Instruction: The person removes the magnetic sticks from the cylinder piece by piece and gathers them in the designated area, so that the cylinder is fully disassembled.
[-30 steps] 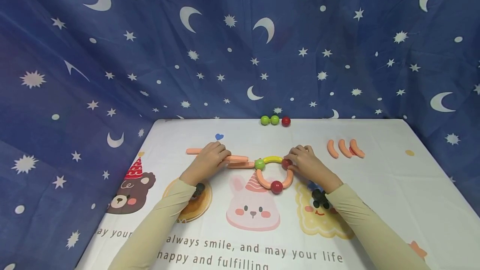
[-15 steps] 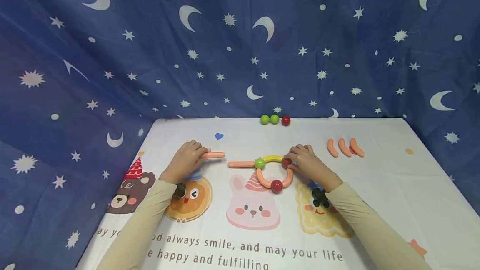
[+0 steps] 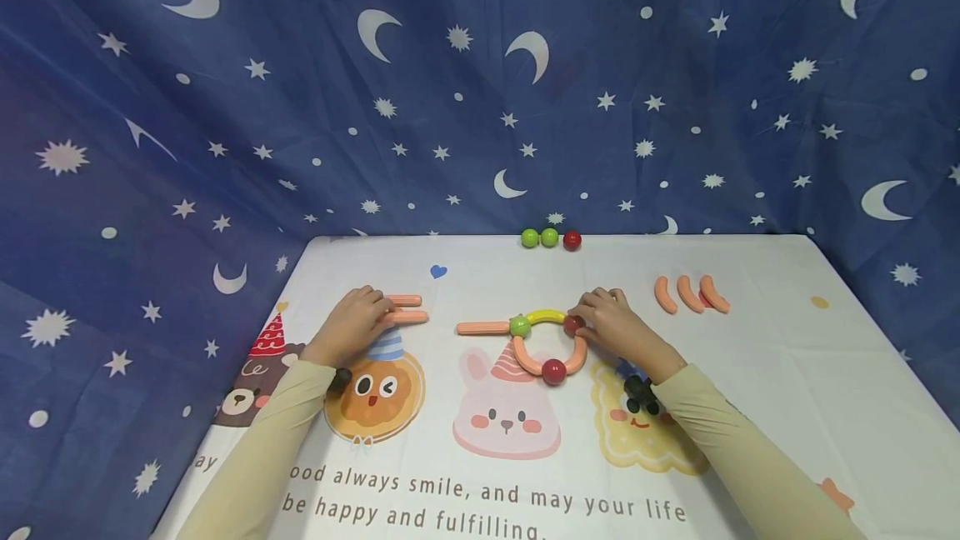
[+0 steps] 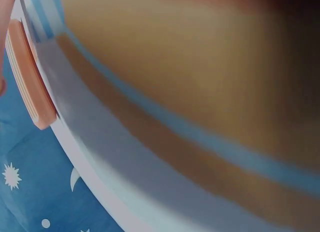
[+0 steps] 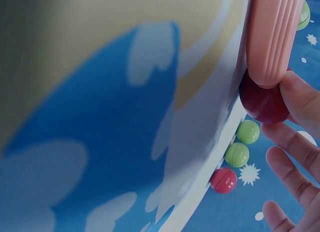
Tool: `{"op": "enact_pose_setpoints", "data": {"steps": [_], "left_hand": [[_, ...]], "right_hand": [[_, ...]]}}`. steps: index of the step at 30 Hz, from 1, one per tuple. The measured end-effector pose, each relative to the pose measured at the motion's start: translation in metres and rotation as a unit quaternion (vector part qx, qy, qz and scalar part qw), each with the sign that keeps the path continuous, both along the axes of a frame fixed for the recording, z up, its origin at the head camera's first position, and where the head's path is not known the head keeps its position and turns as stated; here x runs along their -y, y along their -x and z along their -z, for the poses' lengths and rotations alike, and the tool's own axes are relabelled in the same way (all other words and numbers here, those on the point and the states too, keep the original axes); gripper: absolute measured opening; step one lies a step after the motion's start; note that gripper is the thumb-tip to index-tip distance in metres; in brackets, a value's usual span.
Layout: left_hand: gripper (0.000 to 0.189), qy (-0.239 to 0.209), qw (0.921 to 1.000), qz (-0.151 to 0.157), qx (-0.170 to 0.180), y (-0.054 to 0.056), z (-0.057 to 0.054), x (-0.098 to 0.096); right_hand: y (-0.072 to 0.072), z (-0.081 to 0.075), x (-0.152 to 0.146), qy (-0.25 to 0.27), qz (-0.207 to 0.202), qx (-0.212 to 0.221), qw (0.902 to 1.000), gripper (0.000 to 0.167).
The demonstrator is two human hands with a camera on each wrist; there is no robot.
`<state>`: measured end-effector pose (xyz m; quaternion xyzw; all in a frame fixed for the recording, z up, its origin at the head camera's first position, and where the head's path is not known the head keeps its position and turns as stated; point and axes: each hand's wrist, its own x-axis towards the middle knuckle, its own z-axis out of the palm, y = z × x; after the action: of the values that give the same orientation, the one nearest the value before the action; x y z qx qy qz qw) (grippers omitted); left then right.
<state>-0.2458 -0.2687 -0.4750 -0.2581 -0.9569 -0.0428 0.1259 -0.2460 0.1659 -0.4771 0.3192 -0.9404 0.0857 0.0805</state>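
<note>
A ring of curved pink rods (image 3: 527,359) and one yellow curved rod (image 3: 546,317) is joined by balls: green (image 3: 520,326), red at front (image 3: 553,372), red at right (image 3: 573,325). From the green ball a straight pink rod (image 3: 483,328) points left. My right hand (image 3: 618,327) pinches the right red ball (image 5: 265,99), thumb and index finger on it, other fingers spread. Farther left, my left hand (image 3: 351,325) holds the end of a straight pink rod (image 3: 408,317). Another straight rod (image 3: 406,300) lies just behind it, its left end hidden by the fingers.
Two green balls (image 3: 540,237) and a red ball (image 3: 572,240) sit along the table's back edge. Three curved pink rods (image 3: 690,294) lie at the back right. Behind the white printed tablecloth (image 3: 787,407) hangs a blue curtain (image 3: 480,90) with moons and stars.
My left hand has moved left with its straight rod, away from the ring, bringing it beside the other loose rod. The right hand has stayed at the red ball.
</note>
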Motion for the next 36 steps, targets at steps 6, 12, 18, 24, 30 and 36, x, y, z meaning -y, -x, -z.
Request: {"op": "enact_pose_setpoints", "data": {"steps": [6,12,18,24,30,36], "left_hand": [[0.014,0.029,0.9995,-0.009,0.007,0.002,0.001,0.006],[0.014,0.053,0.9986,-0.011,0.004,0.003,0.003,0.009],[0.013,0.063,0.9979,0.003,-0.011,0.007,0.005,0.011],[0.011,0.066,0.9978,-0.002,-0.001,0.010,0.003,0.011],[0.014,0.065,0.9977,-0.012,0.013,0.014,0.003,0.010],[0.015,0.062,0.9980,-0.010,0.008,0.014,0.002,0.008]], "right_hand": [[0.000,0.001,0.000,0.001,-0.001,-0.002,1.0000,0.028],[0.000,0.000,0.001,0.001,0.002,0.003,1.0000,0.028],[-0.001,0.000,0.001,0.001,0.007,0.008,0.9999,0.029],[0.000,0.001,0.001,0.002,0.009,0.010,0.9999,0.030],[0.000,0.001,0.000,0.008,0.004,0.005,1.0000,0.030],[0.001,0.002,-0.001,0.007,-0.002,-0.001,1.0000,0.029]]}}
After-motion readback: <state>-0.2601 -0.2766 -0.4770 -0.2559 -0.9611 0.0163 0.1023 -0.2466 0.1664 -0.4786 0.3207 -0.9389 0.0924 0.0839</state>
